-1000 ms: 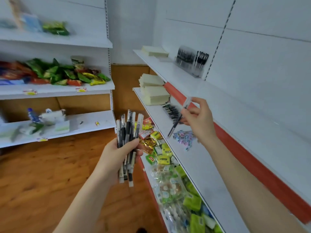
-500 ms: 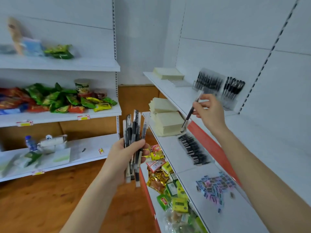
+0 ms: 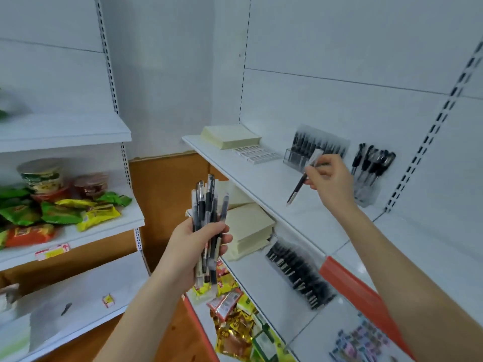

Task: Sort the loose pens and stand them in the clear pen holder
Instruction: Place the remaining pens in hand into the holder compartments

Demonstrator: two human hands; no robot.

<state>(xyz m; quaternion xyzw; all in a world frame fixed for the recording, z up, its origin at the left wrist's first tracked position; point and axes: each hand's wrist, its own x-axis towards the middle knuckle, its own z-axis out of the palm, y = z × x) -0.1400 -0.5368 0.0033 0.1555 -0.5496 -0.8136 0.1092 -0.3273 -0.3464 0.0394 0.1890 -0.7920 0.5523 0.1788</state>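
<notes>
My left hand (image 3: 194, 246) grips a bundle of several black and clear pens (image 3: 207, 205), held upright in front of the shelves. My right hand (image 3: 330, 178) pinches a single black pen (image 3: 300, 182), tilted with its tip down to the left, just in front of the clear pen holder (image 3: 295, 158). That holder stands on the upper right shelf against the wall and has several black pens standing in it. A second clear holder (image 3: 366, 193) with black-capped pens stands to its right, partly behind my right hand.
A cream paper stack (image 3: 230, 137) and a white ridged tray (image 3: 257, 154) lie on the upper shelf. A row of black pens (image 3: 298, 273) and more paper stacks (image 3: 248, 228) lie on the shelf below. Snack packets (image 3: 60, 212) fill the left shelves.
The camera view has tilted up. My right hand has carried the single pen up from the lower shelf to the clear holder. My left hand keeps the bundle upright.
</notes>
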